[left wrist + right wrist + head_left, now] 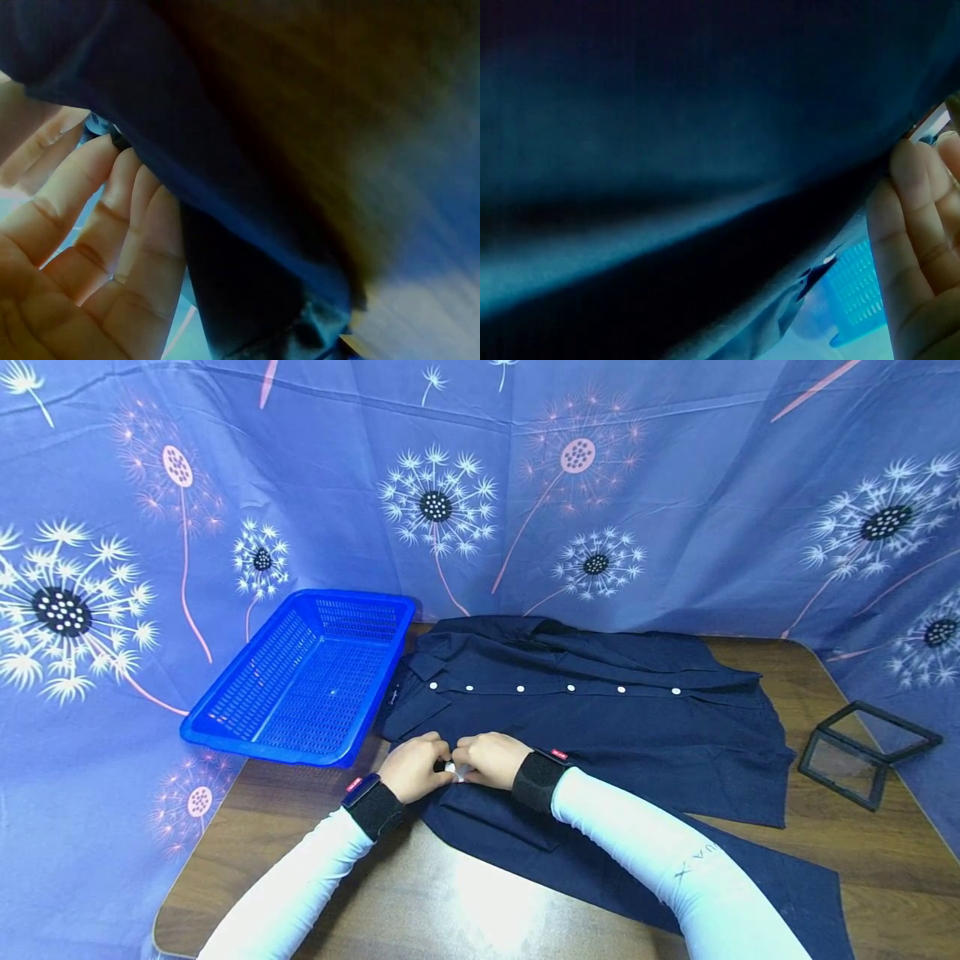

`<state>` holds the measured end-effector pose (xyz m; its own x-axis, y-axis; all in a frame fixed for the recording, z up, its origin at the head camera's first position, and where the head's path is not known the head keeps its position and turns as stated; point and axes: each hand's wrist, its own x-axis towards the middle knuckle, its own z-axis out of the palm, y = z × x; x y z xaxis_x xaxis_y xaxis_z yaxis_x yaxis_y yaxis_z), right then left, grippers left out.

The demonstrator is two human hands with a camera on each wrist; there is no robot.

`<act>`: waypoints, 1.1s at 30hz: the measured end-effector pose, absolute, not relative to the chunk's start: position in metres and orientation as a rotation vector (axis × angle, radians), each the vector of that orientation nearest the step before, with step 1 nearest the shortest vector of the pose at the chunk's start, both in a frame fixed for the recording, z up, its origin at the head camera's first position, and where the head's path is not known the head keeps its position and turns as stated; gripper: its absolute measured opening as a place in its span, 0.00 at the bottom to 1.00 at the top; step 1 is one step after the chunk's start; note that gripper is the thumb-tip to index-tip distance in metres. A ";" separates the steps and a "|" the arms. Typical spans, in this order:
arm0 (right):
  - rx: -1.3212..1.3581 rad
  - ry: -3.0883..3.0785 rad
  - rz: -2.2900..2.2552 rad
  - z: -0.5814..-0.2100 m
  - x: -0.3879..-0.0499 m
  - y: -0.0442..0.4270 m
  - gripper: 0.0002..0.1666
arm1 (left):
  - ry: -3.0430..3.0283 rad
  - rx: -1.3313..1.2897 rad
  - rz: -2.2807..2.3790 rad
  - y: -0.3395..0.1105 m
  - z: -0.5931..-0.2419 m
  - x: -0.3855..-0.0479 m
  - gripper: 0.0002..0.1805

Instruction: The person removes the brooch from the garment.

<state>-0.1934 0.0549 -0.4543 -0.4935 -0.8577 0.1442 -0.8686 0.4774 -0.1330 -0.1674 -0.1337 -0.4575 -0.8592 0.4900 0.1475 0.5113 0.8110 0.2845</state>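
Observation:
A dark navy button-up shirt point(600, 735) lies on the table, its collar end toward the left and a row of white buttons running across it. At the shirt's near side, below the collar, my left hand point(412, 768) pinches the cloth with curled fingers. Right beside it my right hand point(491, 760) pinches the same cloth, the two hands almost touching. A small white thing point(451, 767) shows between the fingertips; its kind is unclear. In the left wrist view the fingers point(97, 217) lie against the dark fabric. The right wrist view shows fingers point(919, 225) at the cloth's edge.
A blue plastic basket point(352, 758) stands left of the shirt, close to its collar. On the right side of the wooden table point(315, 827) rests a black folding frame point(843, 739) with clear panels. A blue dandelion-print curtain point(480, 468) hangs behind the table.

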 end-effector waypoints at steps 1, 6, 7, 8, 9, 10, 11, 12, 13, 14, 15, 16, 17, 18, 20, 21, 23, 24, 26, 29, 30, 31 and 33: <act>1.548 -2.652 0.294 -0.454 -0.193 0.055 0.08 | -2.925 -0.809 -0.487 -0.134 -0.458 -0.168 0.13; 1.543 -2.672 0.289 -0.455 -0.194 0.055 0.08 | -2.935 -0.795 -0.481 -0.133 -0.457 -0.168 0.13; 1.541 -2.680 0.286 -0.455 -0.194 0.055 0.08 | -2.938 -0.795 -0.480 -0.133 -0.456 -0.167 0.13; 1.539 -2.685 0.283 -0.455 -0.194 0.055 0.07 | -2.939 -0.797 -0.481 -0.133 -0.456 -0.167 0.13; 1.539 -2.685 0.285 -0.455 -0.194 0.055 0.07 | -2.939 -0.799 -0.481 -0.133 -0.456 -0.167 0.13; 1.537 -2.688 0.285 -0.455 -0.194 0.055 0.07 | -2.937 -0.803 -0.482 -0.133 -0.456 -0.167 0.13; 1.536 -2.689 0.288 -0.455 -0.194 0.055 0.07 | -2.935 -0.806 -0.484 -0.133 -0.456 -0.167 0.13; 1.535 -2.693 0.291 -0.455 -0.194 0.055 0.07 | -2.932 -0.808 -0.486 -0.133 -0.455 -0.167 0.13; 1.534 -2.697 0.293 -0.455 -0.194 0.055 0.07 | -2.931 -0.810 -0.486 -0.133 -0.455 -0.167 0.13; 1.534 -2.693 0.298 -0.455 -0.194 0.056 0.07 | -2.930 -0.810 -0.486 -0.133 -0.455 -0.167 0.13; 1.535 -2.691 0.302 -0.455 -0.194 0.056 0.07 | -2.929 -0.811 -0.488 -0.133 -0.455 -0.167 0.13; 1.536 -2.689 0.308 -0.455 -0.194 0.056 0.07 | -2.930 -0.810 -0.490 -0.133 -0.455 -0.166 0.13; 1.536 -2.687 0.316 -0.455 -0.194 0.056 0.07 | -2.932 -0.809 -0.490 -0.133 -0.455 -0.166 0.13; 1.537 -2.684 0.321 -0.455 -0.194 0.056 0.07 | -2.936 -0.807 -0.489 -0.133 -0.455 -0.166 0.13; 1.536 -2.675 0.334 -0.455 -0.194 0.056 0.07 | -2.940 -0.804 -0.491 -0.133 -0.455 -0.166 0.13; 1.534 -2.675 0.339 -0.455 -0.193 0.056 0.07 | -2.943 -0.801 -0.492 -0.133 -0.454 -0.166 0.13; 1.530 -2.670 0.348 -0.454 -0.193 0.056 0.07 | -2.945 -0.798 -0.494 -0.132 -0.454 -0.166 0.13; 1.530 -2.668 0.347 -0.454 -0.192 0.056 0.07 | -2.944 -0.797 -0.498 -0.132 -0.454 -0.166 0.13; 1.526 -2.664 0.342 -0.453 -0.192 0.056 0.08 | -2.942 -0.798 -0.503 -0.132 -0.454 -0.166 0.14; 1.522 -2.659 0.323 -0.452 -0.191 0.056 0.08 | -2.945 -0.793 -0.504 -0.132 -0.454 -0.166 0.13; 1.520 -2.659 0.314 -0.452 -0.191 0.056 0.08 | -2.948 -0.790 -0.505 -0.132 -0.454 -0.166 0.13; 1.517 -2.659 0.307 -0.452 -0.191 0.056 0.08 | -2.951 -0.787 -0.504 -0.132 -0.454 -0.166 0.13; 1.515 -2.659 0.294 -0.452 -0.191 0.056 0.08 | -2.961 -0.780 -0.498 -0.132 -0.454 -0.166 0.13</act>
<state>-0.1907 0.0564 -0.4522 -0.5129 -0.8448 0.1523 -0.8577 0.4968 -0.1324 -0.1660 -0.1318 -0.4539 -0.8729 0.4732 0.1188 0.4860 0.8222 0.2962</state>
